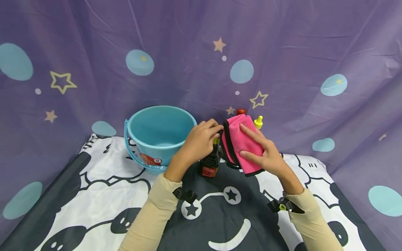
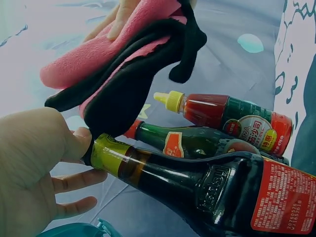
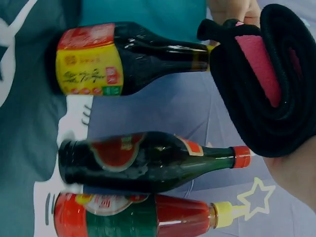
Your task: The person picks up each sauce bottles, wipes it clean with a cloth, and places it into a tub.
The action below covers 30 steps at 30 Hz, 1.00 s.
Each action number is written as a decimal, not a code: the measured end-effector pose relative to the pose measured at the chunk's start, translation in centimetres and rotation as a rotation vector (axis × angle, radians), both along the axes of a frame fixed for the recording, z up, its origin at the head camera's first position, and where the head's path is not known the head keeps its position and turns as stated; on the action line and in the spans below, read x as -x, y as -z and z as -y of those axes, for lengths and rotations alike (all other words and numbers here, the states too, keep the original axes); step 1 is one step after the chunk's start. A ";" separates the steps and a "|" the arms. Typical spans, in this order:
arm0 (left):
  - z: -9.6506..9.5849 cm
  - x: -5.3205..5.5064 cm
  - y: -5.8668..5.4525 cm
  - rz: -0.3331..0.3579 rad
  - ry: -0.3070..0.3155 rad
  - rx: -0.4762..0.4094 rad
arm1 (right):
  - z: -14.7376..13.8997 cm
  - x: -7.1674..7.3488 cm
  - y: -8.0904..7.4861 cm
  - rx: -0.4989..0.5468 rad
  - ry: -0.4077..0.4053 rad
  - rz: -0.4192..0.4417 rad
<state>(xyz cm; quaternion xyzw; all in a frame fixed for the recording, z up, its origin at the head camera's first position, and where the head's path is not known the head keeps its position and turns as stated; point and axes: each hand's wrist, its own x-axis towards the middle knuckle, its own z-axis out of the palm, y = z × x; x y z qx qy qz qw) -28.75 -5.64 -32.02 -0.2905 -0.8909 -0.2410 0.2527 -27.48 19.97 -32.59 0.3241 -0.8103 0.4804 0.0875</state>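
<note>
A dark sauce bottle [image 1: 209, 163] with a yellow neck band and a red-and-yellow label stands upright on the cloth-covered surface. My left hand [image 1: 200, 140] pinches its top with thumb and forefinger, the other fingers spread apart in the left wrist view. Folded into a thick pad, a pink cloth [image 1: 242, 139] with black edging is gripped by my right hand [image 1: 267, 155], thumb and fingers lying across it. The cloth is right beside the bottle's top; whether they touch is hard to tell.
A light blue bucket [image 1: 160, 122] stands to the left, close to my left forearm. Behind the cloth are a green bottle [image 3: 148, 160] with a red cap and a red sauce squeeze bottle [image 2: 205, 111] with a yellow nozzle. A purple curtain [image 1: 188, 52] hangs at the back.
</note>
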 end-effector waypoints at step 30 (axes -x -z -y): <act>-0.1 0.2 0.1 -0.042 -0.015 0.033 | 1.8 1.4 3.0 0.029 -0.088 0.143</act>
